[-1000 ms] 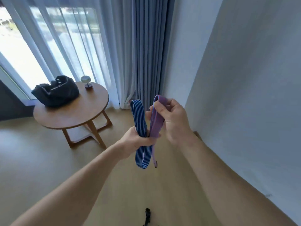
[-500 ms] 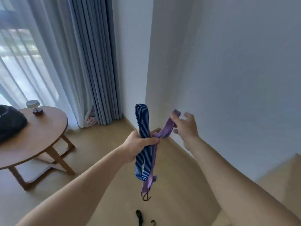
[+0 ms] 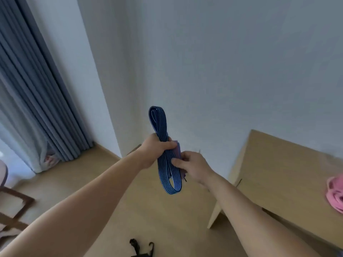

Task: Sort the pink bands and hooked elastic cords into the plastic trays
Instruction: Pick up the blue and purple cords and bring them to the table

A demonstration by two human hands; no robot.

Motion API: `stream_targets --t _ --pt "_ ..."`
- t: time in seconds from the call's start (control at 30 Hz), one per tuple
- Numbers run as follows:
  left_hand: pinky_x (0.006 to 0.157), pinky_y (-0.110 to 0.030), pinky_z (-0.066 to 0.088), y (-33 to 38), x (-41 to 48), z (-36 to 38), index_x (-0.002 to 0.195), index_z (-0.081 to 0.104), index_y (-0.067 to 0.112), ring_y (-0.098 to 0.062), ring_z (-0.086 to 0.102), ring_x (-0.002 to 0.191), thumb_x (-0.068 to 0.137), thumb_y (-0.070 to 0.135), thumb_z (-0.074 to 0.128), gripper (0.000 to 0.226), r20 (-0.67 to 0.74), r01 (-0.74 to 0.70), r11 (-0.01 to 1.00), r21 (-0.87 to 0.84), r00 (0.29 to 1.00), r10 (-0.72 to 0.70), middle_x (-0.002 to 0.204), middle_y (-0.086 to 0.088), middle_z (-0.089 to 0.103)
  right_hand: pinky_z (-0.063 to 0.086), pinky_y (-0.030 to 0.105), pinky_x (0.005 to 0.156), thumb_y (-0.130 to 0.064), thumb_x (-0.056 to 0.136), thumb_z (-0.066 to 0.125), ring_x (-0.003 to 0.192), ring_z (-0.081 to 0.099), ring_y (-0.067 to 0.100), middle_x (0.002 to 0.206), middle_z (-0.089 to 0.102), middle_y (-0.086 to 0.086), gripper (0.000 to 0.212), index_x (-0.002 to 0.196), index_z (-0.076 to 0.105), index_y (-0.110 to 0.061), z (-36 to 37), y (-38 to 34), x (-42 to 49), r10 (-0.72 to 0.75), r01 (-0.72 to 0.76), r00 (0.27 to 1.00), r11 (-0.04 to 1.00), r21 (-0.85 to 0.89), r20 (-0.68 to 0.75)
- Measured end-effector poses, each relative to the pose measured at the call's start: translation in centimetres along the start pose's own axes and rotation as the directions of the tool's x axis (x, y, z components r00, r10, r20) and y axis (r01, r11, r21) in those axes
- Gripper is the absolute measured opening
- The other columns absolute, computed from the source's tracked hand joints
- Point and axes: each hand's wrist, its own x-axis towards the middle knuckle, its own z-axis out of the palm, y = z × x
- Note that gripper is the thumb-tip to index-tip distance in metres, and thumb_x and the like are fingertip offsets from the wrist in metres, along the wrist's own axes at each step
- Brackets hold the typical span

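My left grip point(image 3: 157, 147) is clenched round the folded blue cord point(image 3: 161, 125) and purple cord point(image 3: 177, 151) in mid-air beside the worktop point(image 3: 278, 164), while the right grip point(image 3: 193, 166) seemingly pinches the purple one, whose loose hooked end could snag and drag both free.

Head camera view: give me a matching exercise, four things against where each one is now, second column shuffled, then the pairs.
Things
1. blue striped elastic cord, folded in a loop
2. purple flat elastic cord
3. pink bands
4. black hooks

Places
A. on the light wooden table, at the view's right edge
B. on the floor, at the bottom edge
C. gripped in the fist of the left hand
D. behind the blue cord, pinched by the right hand

Pairs: 1-C, 2-D, 3-A, 4-B
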Motion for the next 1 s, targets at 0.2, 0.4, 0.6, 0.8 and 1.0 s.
stream_targets --t 0.2,0.4,0.6,0.8,1.0 --pt "0.065 -0.036 0.055 1.8 1.8 11.3 0.071 0.059 0.009 -0.030 0.071 0.076 0.079 0.003 0.076 0.019 0.132 -0.030 0.996 0.087 0.991 0.019 0.070 -0.013 0.065 0.047 0.037 0.074 -0.023 0.097 0.058 0.077 0.057 0.021 0.084 0.061 0.010 0.026 0.095 0.063 0.003 -11.3 3.2 -5.7 -0.016 0.025 0.966 0.999 0.032 -0.257" --pt "0.083 -0.033 0.052 2.3 2.9 22.0 0.063 0.060 0.018 -0.017 0.064 0.102 0.070 0.004 0.064 0.016 0.350 -0.093 0.983 0.155 0.936 0.033 0.112 0.003 0.070 0.044 0.024 0.055 -0.016 0.099 0.053 0.062 0.059 0.018 0.069 0.067 0.004 0.023 0.080 0.061 -0.007 -20.6 4.9 -12.1 0.010 0.016 0.971 0.994 0.106 -0.240" --pt "0.069 -0.037 0.045 2.4 3.7 33.2 0.068 0.055 0.008 -0.026 0.051 0.068 0.070 0.000 0.063 0.011 0.691 -0.036 0.998 -0.043 0.721 0.056 0.073 -0.013 0.051 0.050 0.023 0.059 -0.022 0.101 0.052 0.056 0.059 0.013 0.069 0.067 0.001 0.024 0.085 0.066 -0.010 -29.0 4.9 -15.0 -0.014 0.114 0.907 0.970 0.213 -0.420" --pt "0.087 -0.052 0.054 2.5 6.2 42.3 0.085 0.065 0.011 -0.035 0.062 0.089 0.082 0.001 0.065 0.010 0.850 0.063 0.979 -0.192 0.510 0.133 0.090 -0.016 0.061 0.057 0.033 0.063 -0.023 0.098 0.059 0.063 0.065 0.018 0.073 0.069 0.006 0.023 0.084 0.067 -0.006 -35.8 5.3 -15.7 0.073 0.215 0.688 0.930 0.298 -0.722" --pt "0.080 -0.045 0.057 3.8 8.4 51.1 0.099 0.068 -0.002 -0.034 0.069 0.087 0.082 -0.006 0.070 0.017 0.868 0.007 0.987 -0.158 0.477 0.136 0.097 -0.019 0.071 0.060 0.042 0.066 -0.020 0.098 0.060 0.066 0.066 0.027 0.077 0.067 0.015 0.025 0.089 0.064 0.003 -42.1 5.7 -17.3 0.254 0.256 0.457 0.880 0.400 -0.852"
